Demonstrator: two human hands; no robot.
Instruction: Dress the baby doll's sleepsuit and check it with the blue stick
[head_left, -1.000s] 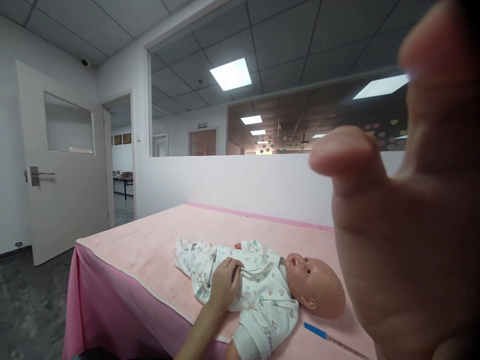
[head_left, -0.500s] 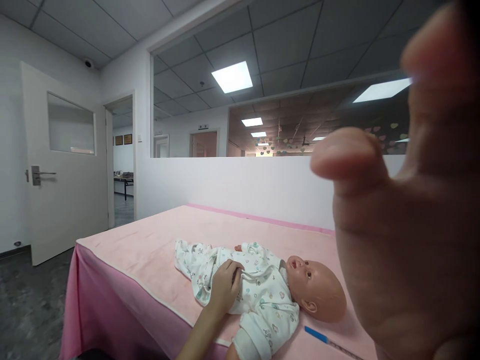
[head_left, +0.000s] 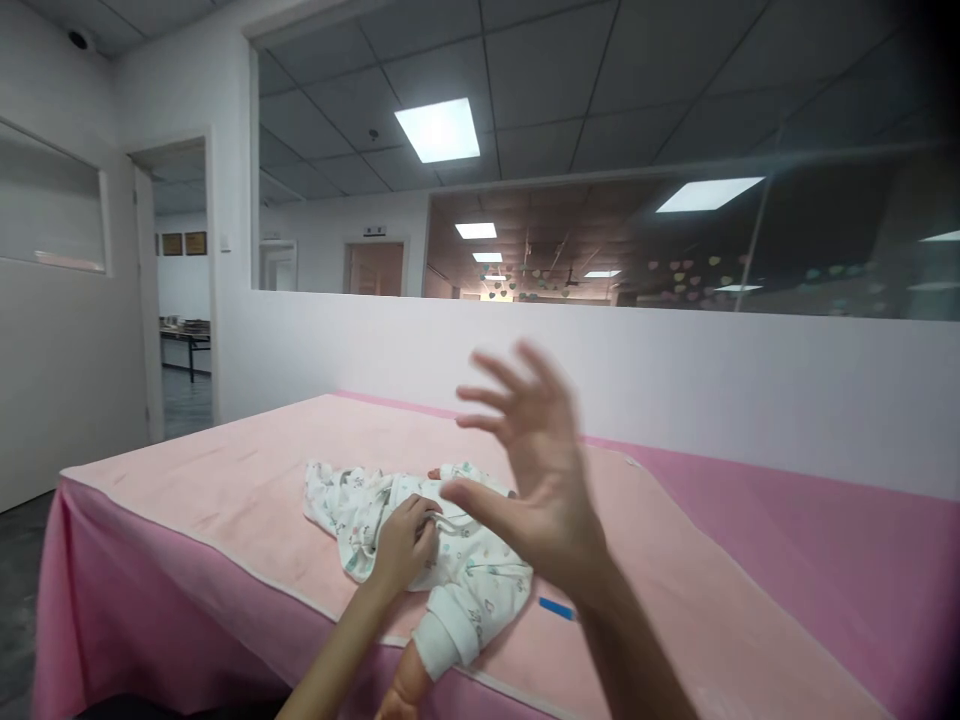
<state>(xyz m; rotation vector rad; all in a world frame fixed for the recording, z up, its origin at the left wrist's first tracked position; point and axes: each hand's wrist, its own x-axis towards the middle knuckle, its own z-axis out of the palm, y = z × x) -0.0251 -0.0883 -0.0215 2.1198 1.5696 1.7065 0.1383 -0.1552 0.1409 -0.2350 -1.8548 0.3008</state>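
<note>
A baby doll in white printed clothes [head_left: 480, 575] lies on its back on the pink-covered table. My left hand [head_left: 409, 535] rests on the doll's middle, its fingers curled together against the cloth of the clothes; the fingertips are partly hidden. My right hand [head_left: 544, 480] is raised in the air above the doll's upper body, slightly blurred, with fingers spread and nothing in them. It hides the doll's head. Below the right wrist, a slim stick with a blue end [head_left: 556, 608] lies on the cloth, its other end behind my forearm.
A light pink cloth [head_left: 247, 440] covers the table over a darker pink sheet [head_left: 787, 510]. Behind runs a white half wall [head_left: 360, 340] with a wide window above. A door [head_left: 67, 360] and doorway [head_left: 184, 390] stand at the left.
My right hand has moved away from close to the camera, down and left over the doll. The view has turned right. My left hand stays on the doll.
</note>
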